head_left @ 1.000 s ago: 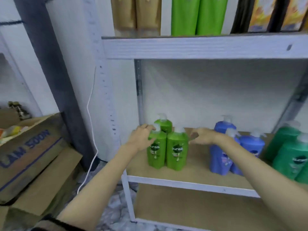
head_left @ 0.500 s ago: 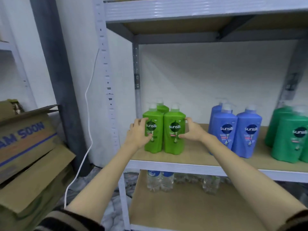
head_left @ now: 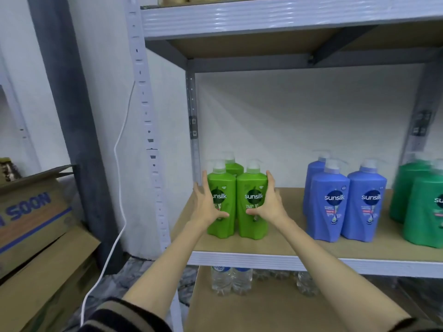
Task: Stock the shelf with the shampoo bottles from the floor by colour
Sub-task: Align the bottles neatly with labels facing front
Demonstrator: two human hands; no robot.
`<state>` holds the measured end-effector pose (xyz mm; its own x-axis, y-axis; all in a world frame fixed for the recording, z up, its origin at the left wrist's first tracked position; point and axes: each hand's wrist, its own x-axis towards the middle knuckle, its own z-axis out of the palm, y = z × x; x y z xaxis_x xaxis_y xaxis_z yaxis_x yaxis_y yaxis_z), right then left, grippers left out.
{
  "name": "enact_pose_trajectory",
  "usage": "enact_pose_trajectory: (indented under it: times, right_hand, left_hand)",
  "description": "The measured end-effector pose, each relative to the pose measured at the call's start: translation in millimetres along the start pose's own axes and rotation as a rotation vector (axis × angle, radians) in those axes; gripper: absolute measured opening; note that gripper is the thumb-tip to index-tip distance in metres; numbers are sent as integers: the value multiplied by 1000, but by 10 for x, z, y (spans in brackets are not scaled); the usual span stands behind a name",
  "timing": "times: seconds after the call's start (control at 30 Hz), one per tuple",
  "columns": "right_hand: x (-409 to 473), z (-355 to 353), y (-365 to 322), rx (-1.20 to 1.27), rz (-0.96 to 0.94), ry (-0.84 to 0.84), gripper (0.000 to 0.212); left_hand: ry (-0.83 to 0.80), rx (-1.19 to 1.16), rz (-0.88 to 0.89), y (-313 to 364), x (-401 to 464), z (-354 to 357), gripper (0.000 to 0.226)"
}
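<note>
Two light green shampoo bottles stand side by side at the left end of the shelf board (head_left: 282, 238), with a third one (head_left: 233, 167) behind them. My left hand (head_left: 205, 207) wraps the left bottle (head_left: 221, 221) from its left side. My right hand (head_left: 268, 204) wraps the right bottle (head_left: 251, 188) from its right side. Both bottles rest upright on the board, pressed together. Further right stand blue bottles (head_left: 347, 202), then dark green bottles (head_left: 422, 209) at the frame's edge.
A metal upright (head_left: 193, 130) stands just left of the light green bottles. Cardboard boxes (head_left: 31, 226) sit on the floor at the left, with a white cable (head_left: 119, 178) hanging beside them. Water bottles (head_left: 230, 280) stand on the lower shelf. The upper shelf (head_left: 287, 17) overhangs.
My hands dropped from the bottle tops to the bottles' sides and squeezed the two front ones together. The view lowered and came closer to the shelf.
</note>
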<state>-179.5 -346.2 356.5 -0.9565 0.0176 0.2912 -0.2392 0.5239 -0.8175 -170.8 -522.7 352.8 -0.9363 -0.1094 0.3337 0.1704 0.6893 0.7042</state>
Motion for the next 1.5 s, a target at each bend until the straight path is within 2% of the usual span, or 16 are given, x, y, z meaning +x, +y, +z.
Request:
enact_pose_trajectory:
  times: [0.23, 1.07, 1.5]
  right_hand:
    - [155, 85, 92, 43, -12, 29, 118]
    - [423, 342, 89, 35, 35, 75, 121]
    - [431, 276, 125, -27, -19, 58, 120]
  left_hand:
    - [18, -178, 39, -117, 78, 70, 131]
    - [67, -172, -10, -224, 324, 161, 131]
    - [112, -114, 6, -219, 300, 190, 131]
